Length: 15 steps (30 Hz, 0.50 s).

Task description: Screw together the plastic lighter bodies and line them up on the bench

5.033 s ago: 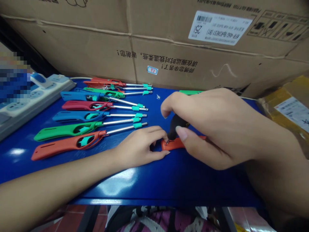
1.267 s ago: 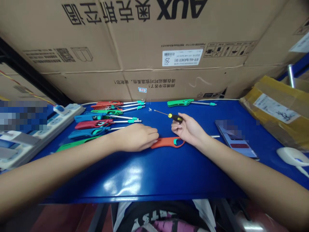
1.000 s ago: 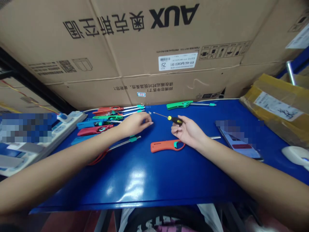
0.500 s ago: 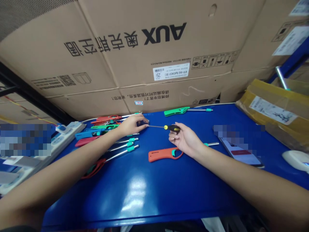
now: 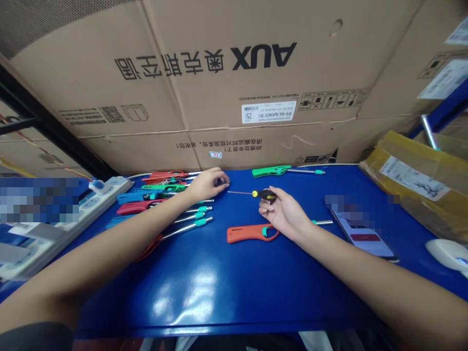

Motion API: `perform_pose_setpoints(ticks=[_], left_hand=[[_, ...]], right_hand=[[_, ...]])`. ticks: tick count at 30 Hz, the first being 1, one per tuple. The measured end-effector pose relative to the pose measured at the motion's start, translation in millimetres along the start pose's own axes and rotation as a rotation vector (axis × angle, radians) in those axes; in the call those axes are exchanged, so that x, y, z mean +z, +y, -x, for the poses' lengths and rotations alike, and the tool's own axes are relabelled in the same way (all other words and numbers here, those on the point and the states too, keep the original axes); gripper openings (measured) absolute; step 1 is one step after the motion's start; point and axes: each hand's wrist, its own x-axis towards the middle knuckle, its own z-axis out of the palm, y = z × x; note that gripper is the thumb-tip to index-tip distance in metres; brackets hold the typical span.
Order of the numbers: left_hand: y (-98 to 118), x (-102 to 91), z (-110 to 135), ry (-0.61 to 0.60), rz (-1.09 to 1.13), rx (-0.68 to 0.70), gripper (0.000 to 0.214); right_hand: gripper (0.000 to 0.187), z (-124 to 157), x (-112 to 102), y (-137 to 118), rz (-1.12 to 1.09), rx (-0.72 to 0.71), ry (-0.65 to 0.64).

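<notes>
My right hand [image 5: 283, 209] is closed round the black and yellow handle of a small screwdriver [image 5: 267, 195], whose thin shaft points left. Just beyond its tip, my left hand [image 5: 209, 185] rests low over the table with fingers curled toward the thumb; anything between the fingertips is too small to make out. Below the screwdriver lies an orange-red gas lighter [image 5: 245, 233], its metal tube partly hidden behind my right hand. A green lighter [image 5: 272, 171] lies farther back. Several more lighters, including a blue one [image 5: 136, 196], lie at the left, partly covered by my left arm.
A blue table [image 5: 234, 282] carries everything. At the left stands a white power strip [image 5: 91, 207] with plugs. To the right are a phone [image 5: 365, 239], a white rounded device [image 5: 448, 253] and a taped carton [image 5: 405, 170]. A large cardboard box [image 5: 204, 107] walls off the back.
My left fingers have drawn slightly back and away from the screwdriver tip, leaving a small gap. My right hand still holds the screwdriver. The whole view has shifted a little.
</notes>
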Motion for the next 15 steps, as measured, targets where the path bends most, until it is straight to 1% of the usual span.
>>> perform_pose_setpoints(ticks=[2,4,7,8,9,10,11,13,15], left_hand=[[12.8,-3.9,3.4,0.015,0.019,0.004,0.016],[33.8,-6.6,9.5,-0.026,0.049,0.035,0.016],[77.1,-3.2,23.1,-0.211,0.118,0.137,0.019],[92.3,0.2,28.0,-0.273,0.132,0.161,0.028],[106.7,4.5,32.7,-0.328,0.114,0.162,0.04],[119.5,9.1,36.7,-0.343,0.065,0.149,0.049],[130.3,13.5,39.8,-0.35,0.005,0.141,0.051],[144.4,19.9,43.2,-0.388,-0.048,0.091,0.045],[149.1,21.6,43.7,-0.423,-0.018,0.023,0.036]], right_hand=[[0.021,-2.4,-1.9,-2.3,0.062,-0.059,0.0],[0.026,-6.1,-4.5,-6.5,0.146,-0.136,0.002],[0.032,-11.5,-9.4,-14.8,0.341,-0.244,-0.025],[0.033,-13.0,-11.5,-17.6,0.433,-0.266,-0.046],[0.031,-14.2,-13.8,-20.1,0.536,-0.283,-0.068],[0.028,-15.2,-16.3,-22.2,0.644,-0.3,-0.088],[0.023,-16.1,-19.1,-23.8,0.751,-0.324,-0.102],[0.013,-17.8,-24.8,-25.4,0.937,-0.402,-0.109],[0.014,-19.9,-30.5,-25.7,1.085,-0.493,-0.113]])
